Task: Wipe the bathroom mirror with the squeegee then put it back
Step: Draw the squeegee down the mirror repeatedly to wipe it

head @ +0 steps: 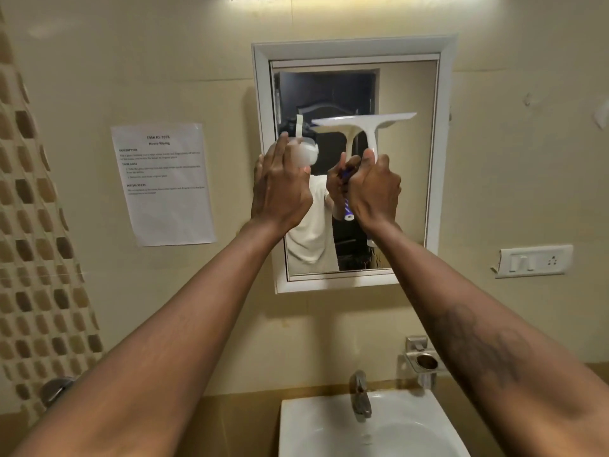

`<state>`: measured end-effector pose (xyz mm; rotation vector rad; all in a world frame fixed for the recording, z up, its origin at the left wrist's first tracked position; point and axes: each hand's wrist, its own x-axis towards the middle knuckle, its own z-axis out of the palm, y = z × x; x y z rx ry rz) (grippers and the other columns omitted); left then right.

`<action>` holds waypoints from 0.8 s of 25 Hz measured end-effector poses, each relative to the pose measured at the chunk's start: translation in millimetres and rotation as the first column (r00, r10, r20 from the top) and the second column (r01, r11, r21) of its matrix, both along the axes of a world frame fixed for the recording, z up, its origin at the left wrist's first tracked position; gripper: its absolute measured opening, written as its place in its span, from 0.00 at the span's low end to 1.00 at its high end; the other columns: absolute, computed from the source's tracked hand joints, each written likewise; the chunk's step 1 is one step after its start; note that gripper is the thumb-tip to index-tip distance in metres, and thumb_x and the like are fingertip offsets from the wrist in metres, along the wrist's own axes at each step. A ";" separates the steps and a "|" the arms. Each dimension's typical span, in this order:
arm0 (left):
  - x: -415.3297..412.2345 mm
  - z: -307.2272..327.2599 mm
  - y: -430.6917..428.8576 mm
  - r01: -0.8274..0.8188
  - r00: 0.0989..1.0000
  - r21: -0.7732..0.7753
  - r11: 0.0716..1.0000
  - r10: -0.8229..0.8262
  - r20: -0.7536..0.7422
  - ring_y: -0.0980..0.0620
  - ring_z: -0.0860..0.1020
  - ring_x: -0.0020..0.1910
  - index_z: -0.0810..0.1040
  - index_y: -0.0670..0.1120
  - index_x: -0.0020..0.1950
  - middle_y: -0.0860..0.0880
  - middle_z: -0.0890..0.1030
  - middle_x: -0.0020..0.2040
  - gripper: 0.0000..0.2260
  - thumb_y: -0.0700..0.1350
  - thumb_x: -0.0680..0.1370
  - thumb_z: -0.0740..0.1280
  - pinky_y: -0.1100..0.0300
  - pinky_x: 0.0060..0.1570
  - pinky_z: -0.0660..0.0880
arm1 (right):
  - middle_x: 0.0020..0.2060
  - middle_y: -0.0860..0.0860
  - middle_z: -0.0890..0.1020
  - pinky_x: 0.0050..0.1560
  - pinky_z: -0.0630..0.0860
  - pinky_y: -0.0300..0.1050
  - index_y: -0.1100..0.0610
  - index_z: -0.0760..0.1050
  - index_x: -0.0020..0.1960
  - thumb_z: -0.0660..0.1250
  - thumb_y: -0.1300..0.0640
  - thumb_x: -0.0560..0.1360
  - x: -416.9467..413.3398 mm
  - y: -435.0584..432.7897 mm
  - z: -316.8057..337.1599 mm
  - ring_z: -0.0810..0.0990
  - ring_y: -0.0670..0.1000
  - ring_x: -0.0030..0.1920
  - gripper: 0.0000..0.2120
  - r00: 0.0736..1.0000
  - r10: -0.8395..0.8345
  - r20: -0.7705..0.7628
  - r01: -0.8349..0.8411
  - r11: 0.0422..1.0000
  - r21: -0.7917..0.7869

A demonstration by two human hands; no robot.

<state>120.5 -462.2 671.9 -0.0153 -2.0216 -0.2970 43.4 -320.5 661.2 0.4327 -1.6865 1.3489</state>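
Mirror [408, 153] in white frame [260, 127], bare glass right of blade, right hand [374, 189] fisted round squeegee [361, 127] handle, blade up, mid-mirror, left hand [285, 189] flat by left frame edge, fingers together

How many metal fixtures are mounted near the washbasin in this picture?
3. A tap stands at the basin's back edge, a ring holder is on the wall to its right, and a round knob is at far left. Others may be out of view.
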 end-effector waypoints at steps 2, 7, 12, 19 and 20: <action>-0.3 13.3 3.3 0.015 0.999 -0.018 1.000 -0.016 -0.039 0.43 0.61 0.84 0.65 0.45 0.79 0.41 0.65 0.83 0.24 0.44 0.83 0.62 0.38 0.82 0.59 | 0.35 0.44 0.77 0.34 0.71 0.37 0.55 0.73 0.54 0.51 0.41 0.84 -14.1 -0.1 22.3 0.77 0.41 0.33 0.20 1.000 -0.001 0.012 0.001 1.000 -0.026; -6.9 32.1 5.2 0.002 0.998 -0.023 1.000 -0.004 -0.069 0.43 0.61 0.84 0.65 0.47 0.80 0.42 0.66 0.82 0.24 0.45 0.83 0.63 0.39 0.82 0.59 | 0.35 0.42 0.75 0.39 0.77 0.40 0.59 0.77 0.58 0.53 0.46 0.86 -37.3 -4.3 63.2 0.80 0.45 0.37 0.20 0.999 -0.037 -0.009 0.037 0.999 -0.011; -13.2 34.8 5.0 -0.008 0.997 -0.034 0.999 0.005 -0.072 0.44 0.61 0.84 0.65 0.47 0.80 0.42 0.66 0.83 0.24 0.45 0.83 0.63 0.39 0.81 0.60 | 0.38 0.47 0.78 0.33 0.69 0.34 0.61 0.78 0.59 0.54 0.46 0.87 -56.3 -4.4 70.2 0.79 0.46 0.38 0.21 0.998 -0.058 -0.005 0.059 0.997 0.043; -17.7 21.3 12.9 0.011 0.999 -0.025 1.000 -0.012 -0.037 0.44 0.60 0.84 0.65 0.45 0.80 0.42 0.66 0.82 0.24 0.42 0.83 0.62 0.40 0.82 0.59 | 0.41 0.49 0.75 0.33 0.70 0.42 0.58 0.74 0.60 0.54 0.42 0.86 -53.1 2.6 14.4 0.77 0.49 0.37 0.21 0.990 -0.121 0.076 0.105 0.976 0.191; -17.3 17.1 14.9 0.016 0.999 -0.022 1.000 -0.017 -0.031 0.43 0.60 0.84 0.65 0.45 0.80 0.42 0.66 0.82 0.24 0.41 0.83 0.62 0.39 0.82 0.59 | 0.43 0.50 0.75 0.36 0.74 0.46 0.57 0.74 0.59 0.53 0.41 0.86 -50.4 3.0 3.3 0.79 0.52 0.39 0.21 0.987 -0.122 0.105 0.097 0.971 0.218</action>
